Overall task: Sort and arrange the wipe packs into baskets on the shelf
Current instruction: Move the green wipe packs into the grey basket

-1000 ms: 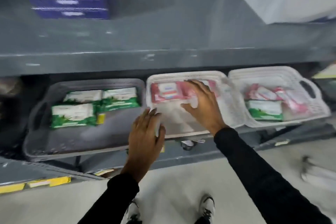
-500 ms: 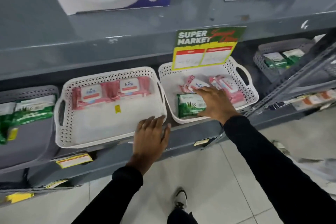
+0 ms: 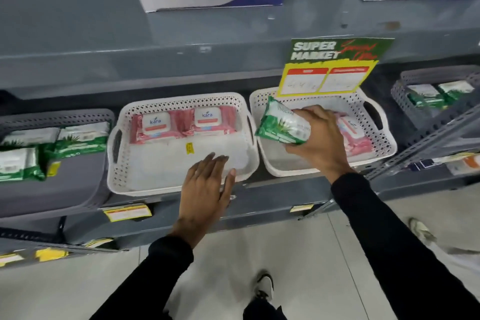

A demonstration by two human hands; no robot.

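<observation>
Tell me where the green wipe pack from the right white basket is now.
Head view, right of centre: the green wipe pack is in the right hand, lifted over the right white basket's left end.

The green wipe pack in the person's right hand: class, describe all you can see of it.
The green wipe pack is a soft, glossy plastic pouch, green-edged with a white panel and leaf artwork. The right hand grips its right end, holding it tilted above the left side of the right white basket, lifted clear of the pink packs there.

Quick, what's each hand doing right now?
Left hand: open, empty, fingers on the middle white basket front rim.
Right hand: closed on a green wipe pack.
</observation>
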